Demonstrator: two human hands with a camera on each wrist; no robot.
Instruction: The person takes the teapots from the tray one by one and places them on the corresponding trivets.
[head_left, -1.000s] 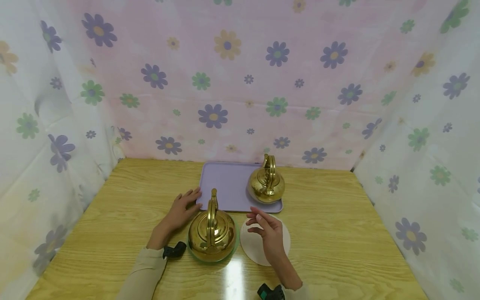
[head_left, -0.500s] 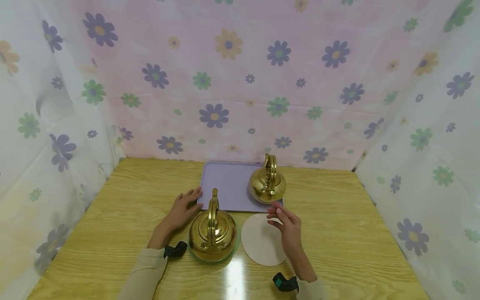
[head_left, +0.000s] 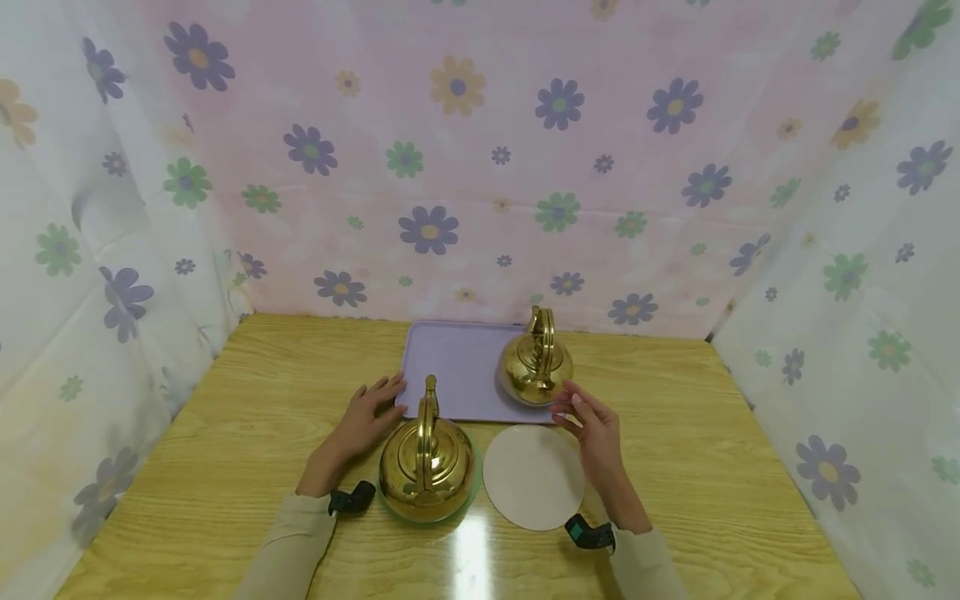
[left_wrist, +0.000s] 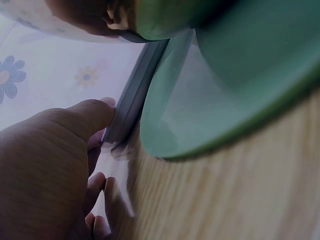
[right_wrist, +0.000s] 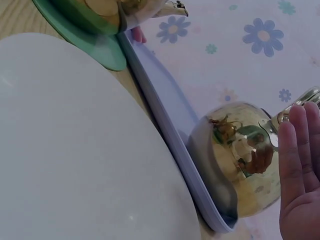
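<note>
A purple tray (head_left: 457, 358) lies at the back of the table, bearing a golden kettle (head_left: 525, 379) on its right end. My left hand (head_left: 360, 425) rests at the tray's left end; in the left wrist view its thumb (left_wrist: 95, 116) touches the rim. Another golden kettle (head_left: 405, 487) stands on a green round mat (left_wrist: 172, 125), just right of that hand. My right hand (head_left: 596, 429) is by the tray's near right corner, its fingers (right_wrist: 295, 160) extended and holding nothing. In the head view its fingertips overlap the tray kettle's lower edge; contact cannot be told.
An off-white round mat (head_left: 534, 479) lies between the near kettle and my right forearm. The wood-grain table (head_left: 675, 467) extends to both sides. Flower-print curtains (head_left: 480, 167) stand behind the table and along its sides.
My right hand has moved right and forward, from over the off-white mat to the tray's right corner. My left hand, the tray and both kettles stay in place.
</note>
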